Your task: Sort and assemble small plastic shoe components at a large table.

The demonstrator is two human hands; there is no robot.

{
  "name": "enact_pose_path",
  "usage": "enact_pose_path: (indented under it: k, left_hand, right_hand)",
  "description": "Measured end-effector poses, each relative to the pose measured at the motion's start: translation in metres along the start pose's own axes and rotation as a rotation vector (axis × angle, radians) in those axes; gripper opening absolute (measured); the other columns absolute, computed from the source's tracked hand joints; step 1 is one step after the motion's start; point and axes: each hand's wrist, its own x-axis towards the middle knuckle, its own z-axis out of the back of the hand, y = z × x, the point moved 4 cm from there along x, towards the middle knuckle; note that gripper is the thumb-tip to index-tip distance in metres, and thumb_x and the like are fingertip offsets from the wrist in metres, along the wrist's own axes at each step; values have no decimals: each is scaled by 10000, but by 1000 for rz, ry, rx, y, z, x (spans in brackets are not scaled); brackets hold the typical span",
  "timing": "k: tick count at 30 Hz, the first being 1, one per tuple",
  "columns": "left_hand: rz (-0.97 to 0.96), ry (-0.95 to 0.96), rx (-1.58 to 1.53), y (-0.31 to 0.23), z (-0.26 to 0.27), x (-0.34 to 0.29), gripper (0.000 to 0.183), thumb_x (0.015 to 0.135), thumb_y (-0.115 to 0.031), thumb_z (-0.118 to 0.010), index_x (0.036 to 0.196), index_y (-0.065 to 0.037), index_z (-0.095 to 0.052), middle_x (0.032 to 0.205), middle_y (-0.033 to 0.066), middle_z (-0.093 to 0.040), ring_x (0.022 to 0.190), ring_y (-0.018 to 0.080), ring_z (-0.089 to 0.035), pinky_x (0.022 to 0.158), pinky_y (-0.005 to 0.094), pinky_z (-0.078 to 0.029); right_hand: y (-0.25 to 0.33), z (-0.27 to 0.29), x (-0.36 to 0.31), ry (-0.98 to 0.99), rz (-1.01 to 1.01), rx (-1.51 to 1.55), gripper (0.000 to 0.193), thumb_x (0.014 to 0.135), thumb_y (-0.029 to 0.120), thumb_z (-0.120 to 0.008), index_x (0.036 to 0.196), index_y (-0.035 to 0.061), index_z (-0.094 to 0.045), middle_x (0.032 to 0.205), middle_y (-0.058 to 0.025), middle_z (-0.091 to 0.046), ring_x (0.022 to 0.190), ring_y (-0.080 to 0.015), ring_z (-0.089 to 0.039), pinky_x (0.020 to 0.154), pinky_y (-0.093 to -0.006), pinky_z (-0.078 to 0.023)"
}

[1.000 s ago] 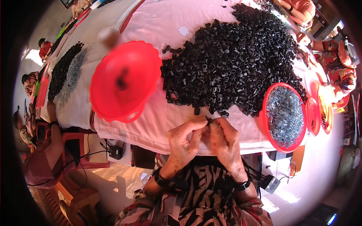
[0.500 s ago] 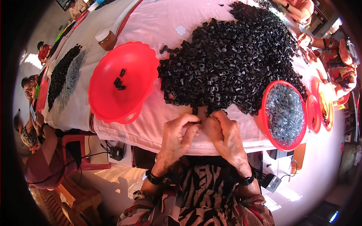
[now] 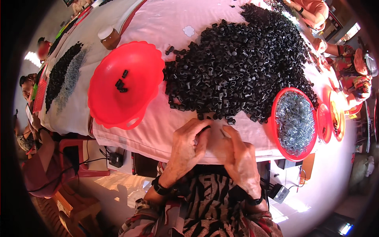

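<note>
A large heap of small black tubular plastic pieces (image 3: 237, 67) spreads over the pink-covered table (image 3: 134, 138). At its near edge my left hand (image 3: 187, 142) is closed, pinching one small black plastic piece (image 3: 205, 128) between thumb and forefinger. Just to the right, my right hand (image 3: 240, 158) is held with thumb and forefinger close together; anything between them is too small to make out. A loose black piece (image 3: 231, 121) lies just beyond my right fingertips. The red scalloped basin (image 3: 102, 91) on the left holds several black pieces (image 3: 121, 85).
A red basket (image 3: 275, 136) of small shiny clear-grey parts (image 3: 295, 122) stands at the right, with more red trays (image 3: 324, 122) beyond it. A lidded brown jar (image 3: 109, 38) sits behind the basin. Other people work along both sides. A red chair (image 3: 89, 172) stands at lower left.
My right hand has drawn back slightly toward me, away from the heap's edge. My left hand has shifted little, still pinching the black piece. The whole view has moved slightly.
</note>
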Motion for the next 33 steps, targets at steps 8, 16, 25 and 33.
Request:
enact_pose_path:
  k: [8,16,25,33]
  left_hand:
    - [26,-15,-136,9,-1,-3,215,859,40,-690,1070,-4,-687,905,118,-697,670,139,-643,547,260,-511]
    - [51,-31,-157,15,-2,-3,216,846,32,-710,1057,-15,-699,915,103,-706,669,126,-642,560,253,-504]
    - [35,-48,-114,13,-1,-5,236,835,23,-720,1067,-15,-692,898,107,-696,663,154,-649,576,260,-512]
    - [-14,-48,-58,14,-2,-6,233,839,6,-727,1067,-21,-691,893,103,-693,655,158,-649,564,265,-505]
  right_hand:
    - [-20,25,16,-229,-247,-125,150,906,62,-638,1042,7,-605,734,-162,-652,601,-320,-650,571,-395,-500]
    - [-21,0,31,-318,-29,-196,154,855,87,-697,991,30,-656,842,-152,-710,609,-302,-684,544,-388,-518]
    - [-14,13,35,-239,-175,-34,286,805,62,-709,1088,38,-682,857,-137,-705,612,-257,-669,550,-352,-508]
    - [-27,5,25,-259,-95,-10,261,811,2,-685,1072,15,-689,846,-142,-709,592,-189,-635,549,-304,-497]
